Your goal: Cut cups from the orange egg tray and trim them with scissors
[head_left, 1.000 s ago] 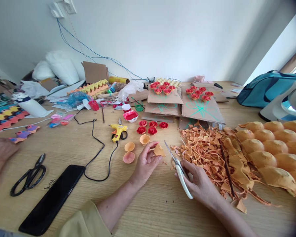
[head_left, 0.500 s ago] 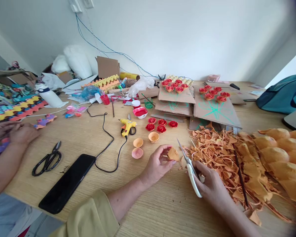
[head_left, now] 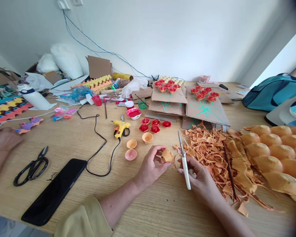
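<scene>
My left hand (head_left: pixel 151 165) pinches an orange egg carton cup (head_left: pixel 167 155) between thumb and fingers, just above the table. In my right hand (head_left: pixel 199 176) is a pair of white-handled scissors (head_left: pixel 185 164), blades pointing away from me and apart from the cup. The blades look closed together. Left of my left hand stand a pink cup (head_left: pixel 131 154), an orange cup (head_left: pixel 131 144) and some stacked orange cups (head_left: pixel 147 138). Several red paper roses (head_left: pixel 155 122) sit behind them. Orange carton scraps (head_left: pixel 207 148) are heaped beyond my right hand.
A yellow glue gun (head_left: pixel 120 128) with a black cord, black scissors (head_left: pixel 32 166) and a phone (head_left: pixel 54 191) lie to the left. Orange egg trays (head_left: pixel 271 154) rest at right. Cardboard sheets (head_left: pixel 207 112) carry more roses. A co-worker's hand (head_left: pixel 5 140) is at far left.
The cup has been turned in my left hand. My right hand has rotated the scissors more upright, and their blades have come together. The whole view has shifted slightly to the right.
</scene>
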### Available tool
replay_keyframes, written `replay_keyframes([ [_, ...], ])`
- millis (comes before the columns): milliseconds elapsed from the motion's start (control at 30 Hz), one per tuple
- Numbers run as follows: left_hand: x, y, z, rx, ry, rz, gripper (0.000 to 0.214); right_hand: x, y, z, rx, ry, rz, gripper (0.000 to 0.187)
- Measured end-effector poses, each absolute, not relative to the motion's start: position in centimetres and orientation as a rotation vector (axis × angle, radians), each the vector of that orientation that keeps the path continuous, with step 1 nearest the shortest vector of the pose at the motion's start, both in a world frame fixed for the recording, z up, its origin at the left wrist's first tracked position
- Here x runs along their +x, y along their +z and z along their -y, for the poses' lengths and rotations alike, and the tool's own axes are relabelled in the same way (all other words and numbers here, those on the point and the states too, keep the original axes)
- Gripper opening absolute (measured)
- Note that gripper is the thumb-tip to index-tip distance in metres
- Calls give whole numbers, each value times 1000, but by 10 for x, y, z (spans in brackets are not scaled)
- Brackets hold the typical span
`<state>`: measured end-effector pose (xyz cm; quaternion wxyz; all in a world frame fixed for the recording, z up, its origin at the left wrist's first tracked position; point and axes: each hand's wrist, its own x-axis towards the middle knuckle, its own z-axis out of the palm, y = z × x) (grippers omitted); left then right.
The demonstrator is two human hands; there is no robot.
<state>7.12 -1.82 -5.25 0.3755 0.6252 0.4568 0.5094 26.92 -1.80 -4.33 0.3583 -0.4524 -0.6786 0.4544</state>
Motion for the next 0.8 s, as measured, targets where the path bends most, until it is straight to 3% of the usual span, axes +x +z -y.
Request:
replay_keyframes([
  [300,75,-48,27,1639,1193,-1080,51,257,-43,20,-947,1572,1246,43],
  [467,72,-41,25,1669,1171,-1036,20,267,-28,23,-921,1649,1358,41],
  [800,70,-43,19,1944,1195,-957,5,276,-32,20,-904,1675,1528,31],
])
